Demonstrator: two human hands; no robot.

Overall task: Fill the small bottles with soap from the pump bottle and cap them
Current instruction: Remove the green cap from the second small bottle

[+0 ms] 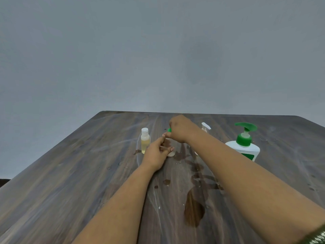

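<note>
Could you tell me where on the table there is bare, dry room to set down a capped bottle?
The table's left side, left of the capped bottle, is bare and dry. The far right corner, beyond the pump bottle, is also bare. The middle is crowded: both hands, left and right, hold a small bottle, a spray bottle stands behind, and wet patches run toward the near edge.

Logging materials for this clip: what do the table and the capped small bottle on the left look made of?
Table: wood-grain surface, probably laminate, matte, with streaky grain lines and dark wet stains. Capped small bottle: clear plastic by the look, since yellowish liquid shows through, with an opaque white cap.
</note>
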